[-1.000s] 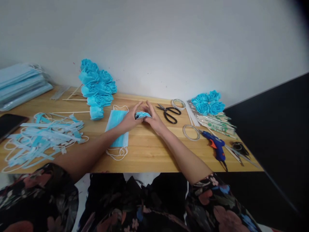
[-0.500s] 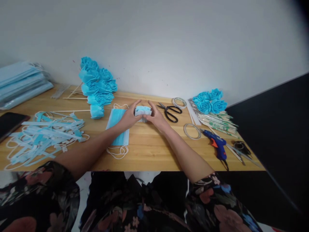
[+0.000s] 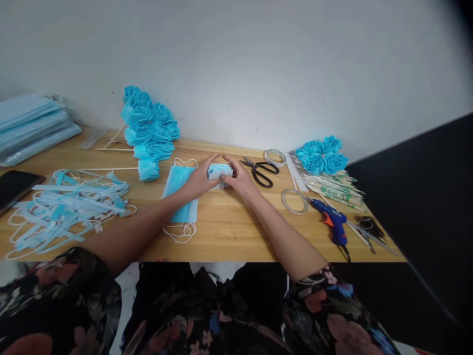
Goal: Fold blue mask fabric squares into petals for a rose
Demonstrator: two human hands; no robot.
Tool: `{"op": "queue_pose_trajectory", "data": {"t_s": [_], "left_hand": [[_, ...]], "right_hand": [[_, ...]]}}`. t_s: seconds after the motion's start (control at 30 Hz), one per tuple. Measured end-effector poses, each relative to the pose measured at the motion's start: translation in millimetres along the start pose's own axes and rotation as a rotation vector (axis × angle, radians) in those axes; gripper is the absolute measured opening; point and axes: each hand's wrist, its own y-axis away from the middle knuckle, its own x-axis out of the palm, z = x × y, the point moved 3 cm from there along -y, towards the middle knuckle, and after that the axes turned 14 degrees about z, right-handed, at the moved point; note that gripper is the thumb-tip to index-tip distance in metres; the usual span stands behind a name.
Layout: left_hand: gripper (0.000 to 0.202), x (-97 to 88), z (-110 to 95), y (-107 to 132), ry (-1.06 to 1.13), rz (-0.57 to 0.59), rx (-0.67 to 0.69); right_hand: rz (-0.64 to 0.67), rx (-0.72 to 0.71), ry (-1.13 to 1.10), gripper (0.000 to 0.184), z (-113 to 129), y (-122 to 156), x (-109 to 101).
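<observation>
While the left hand point(image 3: 201, 179), in the head view, curls half-open round the left side of the wad point(image 3: 220, 171), the right hand point(image 3: 241, 183) cups its right side, thumb pressed to its near face. The wad thus sits between the two hands, held by both; whether it touches the desk point(image 3: 229, 231) cannot be told. The mask point(image 3: 187, 211) lies beneath the left wrist, the scissors point(image 3: 254, 170) just beyond the right hand.

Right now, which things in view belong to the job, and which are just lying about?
Seemingly in the job: folded bundle, between left hand and right hand; flat mask; scissors; glue gun; blue flowers.
Seemingly just lying about: dark phone; pile of strips.
</observation>
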Motion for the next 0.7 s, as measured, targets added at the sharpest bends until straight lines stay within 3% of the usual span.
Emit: {"op": "queue_pose_trajectory", "data": {"t_s": [0.1,0.23,0.33,0.43,0.5,0.63,0.7], "left_hand": [[0.078,-1.8,0.5,0.7,-0.007,-0.023,0.005],[0.07,-1.6,-2.6,0.5,0.035,-0.086,0.015],[0.059,-5.5,-4.3,0.2,0.187,-0.189,0.007],[0.028,-11.5,-6.6,2.3,0.343,-0.266,-0.005],[0.039,-11.2,-9.2,4.0,0.432,-0.202,-0.025],[0.072,5.4,-12.5,4.7,0.776,0.167,-0.15],[0.082,13.0,-13.6,3.1,0.95,0.294,-0.2]], "right_hand": [[0.024,-0.018,0.018,0.07,3.7,1.7,1.7],[0.029,-0.023,0.099,0.034,9.8,3.1,1.3],[-0.132,-0.052,0.104,0.029,11.9,2.9,-11.5],[-0.277,-0.091,0.089,0.031,10.8,2.1,-26.0],[-0.319,-0.111,0.076,0.031,10.2,2.2,-30.6],[-0.341,-0.21,0.156,0.023,18.9,7.4,-25.8],[-0.32,-0.287,0.275,0.015,26.5,11.0,-20.1]]}}
